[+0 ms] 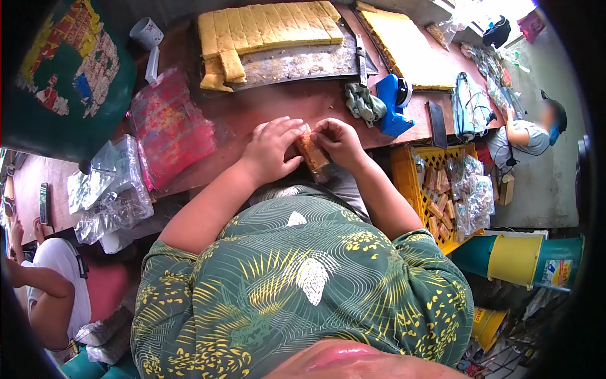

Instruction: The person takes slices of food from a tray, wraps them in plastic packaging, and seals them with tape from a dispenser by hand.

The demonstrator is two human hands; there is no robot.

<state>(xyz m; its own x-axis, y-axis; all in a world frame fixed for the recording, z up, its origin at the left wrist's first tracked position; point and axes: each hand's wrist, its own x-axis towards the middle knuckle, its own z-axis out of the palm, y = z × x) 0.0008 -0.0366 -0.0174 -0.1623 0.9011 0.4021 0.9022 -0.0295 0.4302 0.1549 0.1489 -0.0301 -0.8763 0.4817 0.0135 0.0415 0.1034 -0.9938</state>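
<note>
A brown cake bar in clear plastic wrap point(311, 156) lies at the table's near edge, one end pointing toward me. My left hand point(273, 148) holds its left side, fingers bent over the far end and thumb along the side. At the far right end, my right hand point(339, 143) has thumb and fingers pinched on the wrap. Beyond my hands, a slab of yellow cake cut into strips point(265, 28) rests on a dark metal tray point(284, 66). A blue tape dispenser point(392, 104) and a crumpled grey-green cloth point(364, 104) sit to the right of my hands.
Red printed plastic sheets point(173, 132) and clear plastic bags point(110, 186) lie left. A second cake slab point(410, 47) is at back right, near a phone point(437, 124). A yellow crate point(404, 180) holds wrapped bars. People sit at left point(60, 284) and right point(527, 136).
</note>
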